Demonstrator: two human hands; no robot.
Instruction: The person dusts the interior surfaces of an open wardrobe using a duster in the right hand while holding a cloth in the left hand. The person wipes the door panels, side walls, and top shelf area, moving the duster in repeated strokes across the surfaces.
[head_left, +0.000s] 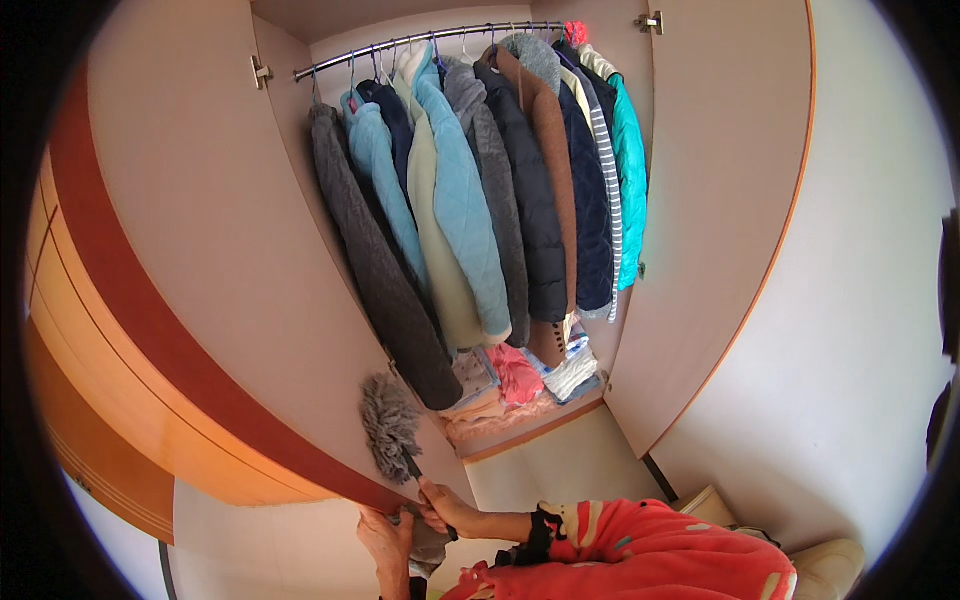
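Note:
My right hand (448, 511) is closed around the dark handle of a grey fluffy duster (390, 429), whose head is against or just in front of the inner face of the left wardrobe door (225, 247). My left hand (387, 534) is at the bottom edge of that door, with a bunched grey cloth (429, 545) beside its fingers and partly behind them. Whether the left hand holds the cloth, the door edge or both is not clear. Coats and jackets hang from a metal rail (442, 34) in the open wardrobe, among them a dark grey fleece coat (375, 247) nearest the left door.
Folded clothes (514, 375) lie on the wardrobe floor under the coats. The right wardrobe door (712, 187) stands open near a pale wall (847, 300). Orange wooden panels (150, 420) curve past at left. A beige object (829, 566) is at lower right.

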